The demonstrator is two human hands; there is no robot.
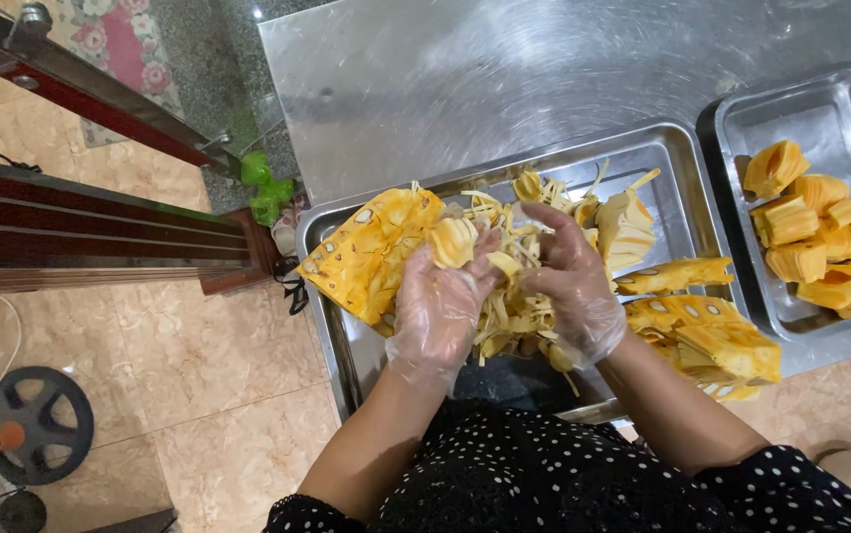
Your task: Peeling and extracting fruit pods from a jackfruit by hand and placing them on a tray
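Left hand [437,314] pinches yellow fruit pod [452,241]; right hand [575,286] tears pale fibres [519,259].

In the middle of the frame, two hands in thin clear gloves work over a steel tray [338,326] heaped with yellow jackfruit pieces. The left hand [437,314] holds a yellow fruit pod [452,241] at its fingertips, just above a tangle of pale fibres [504,296]. The right hand [568,281] rests on the same tangle, fingers bent into it. A broad slab of rind [371,252] lies at the tray's left end, and more rind pieces [706,341] lie at its right end. At the right edge of the frame a second tray [845,109] holds cleaned pods [825,242]. Both trays sit on a steel table [445,79]. The lower left shows a tiled floor [208,395].
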